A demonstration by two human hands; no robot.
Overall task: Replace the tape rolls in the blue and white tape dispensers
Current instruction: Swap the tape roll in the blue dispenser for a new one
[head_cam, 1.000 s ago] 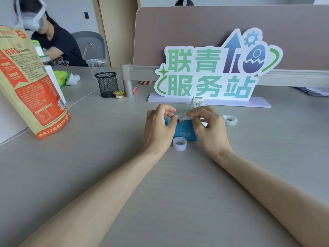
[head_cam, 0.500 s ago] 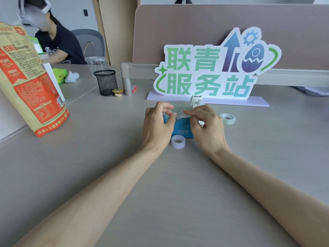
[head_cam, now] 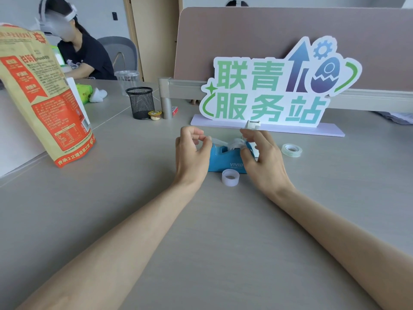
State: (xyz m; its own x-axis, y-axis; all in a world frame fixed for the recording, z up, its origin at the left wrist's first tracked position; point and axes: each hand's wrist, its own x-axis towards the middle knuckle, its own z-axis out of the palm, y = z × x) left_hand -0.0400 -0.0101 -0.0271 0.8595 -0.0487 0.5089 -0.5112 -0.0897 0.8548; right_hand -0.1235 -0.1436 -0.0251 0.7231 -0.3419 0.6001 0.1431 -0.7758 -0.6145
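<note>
The blue tape dispenser (head_cam: 225, 161) stands on the grey table between my hands. A clear tape roll (head_cam: 236, 144) sits in its top. My left hand (head_cam: 191, 153) pinches the loose end of the tape strip, drawn out to the left over the dispenser's front. My right hand (head_cam: 260, 156) holds the dispenser's right side, with fingers on the roll. The white dispenser (head_cam: 253, 124) peeks out just behind my right hand. An empty white tape core (head_cam: 230, 177) stands in front of the blue dispenser. A spare clear tape roll (head_cam: 291, 150) lies to the right.
A green and blue cut-out sign (head_cam: 268, 95) stands right behind the dispensers. A large orange snack bag (head_cam: 42, 104) leans at the left. A black mesh pen cup (head_cam: 140, 102) and a small jelly cup (head_cam: 154, 114) sit at the back left. Another person sits at the far left.
My left hand has pulled away to the left, drawing a strip of tape out from the roll. My right hand has stayed on the dispenser and roll.
</note>
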